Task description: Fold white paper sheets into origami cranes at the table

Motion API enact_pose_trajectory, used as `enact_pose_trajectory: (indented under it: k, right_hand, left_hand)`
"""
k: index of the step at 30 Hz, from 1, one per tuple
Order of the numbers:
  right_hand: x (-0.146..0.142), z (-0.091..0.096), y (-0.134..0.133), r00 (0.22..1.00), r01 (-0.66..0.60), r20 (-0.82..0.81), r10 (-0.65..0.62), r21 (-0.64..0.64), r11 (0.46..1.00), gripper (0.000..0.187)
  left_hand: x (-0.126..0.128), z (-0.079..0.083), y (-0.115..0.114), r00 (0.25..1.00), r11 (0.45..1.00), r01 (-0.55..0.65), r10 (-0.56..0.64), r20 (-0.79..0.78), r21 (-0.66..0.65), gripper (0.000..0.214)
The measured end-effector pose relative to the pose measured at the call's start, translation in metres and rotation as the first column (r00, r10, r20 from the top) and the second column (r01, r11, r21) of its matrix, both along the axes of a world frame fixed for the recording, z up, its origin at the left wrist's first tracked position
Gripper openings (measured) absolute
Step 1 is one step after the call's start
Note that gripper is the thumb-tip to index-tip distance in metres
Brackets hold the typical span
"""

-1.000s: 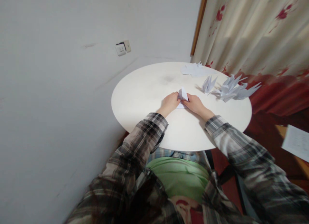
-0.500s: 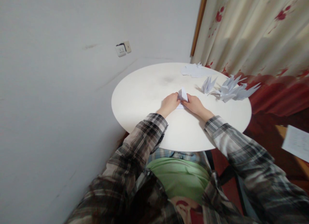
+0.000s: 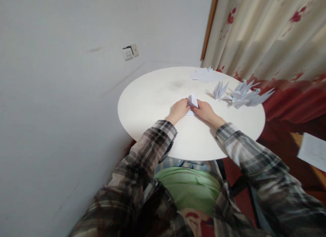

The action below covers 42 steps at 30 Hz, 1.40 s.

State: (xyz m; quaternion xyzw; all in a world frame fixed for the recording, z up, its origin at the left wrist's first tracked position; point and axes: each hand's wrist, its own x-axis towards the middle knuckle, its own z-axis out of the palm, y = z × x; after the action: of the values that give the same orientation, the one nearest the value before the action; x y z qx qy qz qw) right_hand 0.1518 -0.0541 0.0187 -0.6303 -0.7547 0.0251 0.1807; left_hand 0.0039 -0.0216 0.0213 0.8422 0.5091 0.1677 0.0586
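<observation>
A small folded white paper (image 3: pixel 193 100) is held between my two hands near the middle of the round white table (image 3: pixel 142 104). My left hand (image 3: pixel 179 108) grips its left side with the fingers curled in. On the other side my right hand (image 3: pixel 205 110) pinches the paper, thumb toward me. One flap of the paper stands up above the fingers, and a flat edge shows below them on the tabletop. The fingertips are partly hidden behind the paper.
Several folded paper cranes (image 3: pixel 241 94) stand at the table's right side, one crane (image 3: pixel 219 90) slightly apart. Flat white paper sheets (image 3: pixel 205 75) lie at the far edge. A wall socket (image 3: pixel 127 53) is at left, a curtain (image 3: pixel 267 36) at right. A written sheet (image 3: pixel 313 151) lies lower right.
Almost nothing differs. The upright flap of the paper has tipped very slightly, while both hands keep their places.
</observation>
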Motion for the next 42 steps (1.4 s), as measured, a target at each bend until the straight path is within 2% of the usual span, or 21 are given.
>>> enact_pose_trajectory:
  k: [31,42]
  right_hand:
    - [-0.0002,-0.0005,0.0001,1.000,0.022,0.007,-0.022,-0.001,1.000,0.029]
    - [0.0010,-0.0009,0.0010,1.000,0.009,0.011,-0.009,0.009,1.000,0.027]
  left_hand:
    - [-0.0001,-0.0032,0.0019,1.000,1.000,0.009,-0.009,0.008,-0.002,0.026]
    - [-0.0002,0.0013,-0.0008,1.000,1.000,-0.003,0.003,0.007,-0.028,0.026]
